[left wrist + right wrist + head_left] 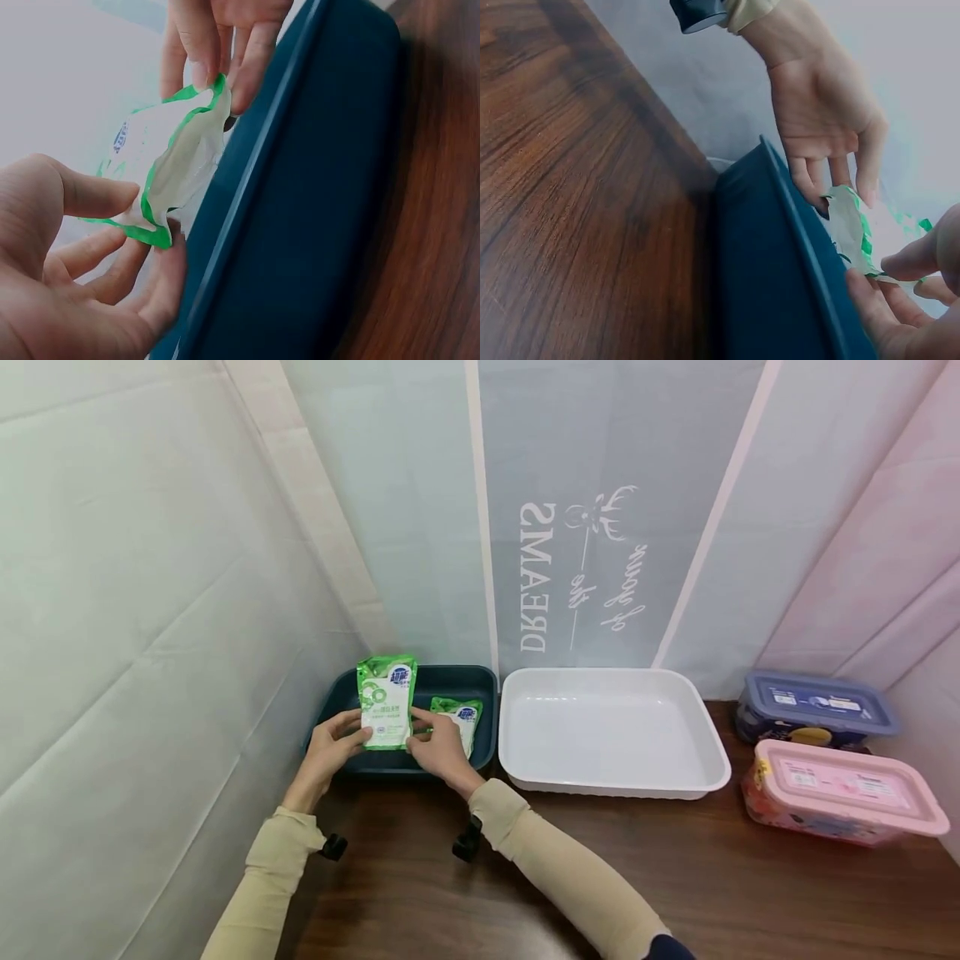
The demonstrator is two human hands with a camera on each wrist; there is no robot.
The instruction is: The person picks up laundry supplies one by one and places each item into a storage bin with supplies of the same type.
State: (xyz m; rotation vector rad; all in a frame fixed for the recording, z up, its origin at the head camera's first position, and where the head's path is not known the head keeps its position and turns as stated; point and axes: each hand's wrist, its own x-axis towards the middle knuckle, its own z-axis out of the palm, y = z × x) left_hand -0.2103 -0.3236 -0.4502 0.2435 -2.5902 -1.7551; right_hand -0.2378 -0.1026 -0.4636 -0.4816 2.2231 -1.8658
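A green and white pouch (388, 706) with printed lettering is held up over the dark teal tray (480, 681). My left hand (330, 750) pinches its lower left edge, thumb on the front and fingers behind. On the opposite edge my right hand (441, 748) pinches it the same way. In the left wrist view the pouch (169, 154) shows its folded bottom end, close over the tray's rim (262, 150). A second, similar pouch (467, 714) lies inside the tray on the right, partly hidden behind my right hand.
Right of the teal tray stands a white tray (611, 781). Farther right are a blue-lidded box (821, 702) and, in front of it, a pink-lidded box (847, 785). The brown wooden table (600, 852) runs along a fabric curtain (420, 527) at the back and left.
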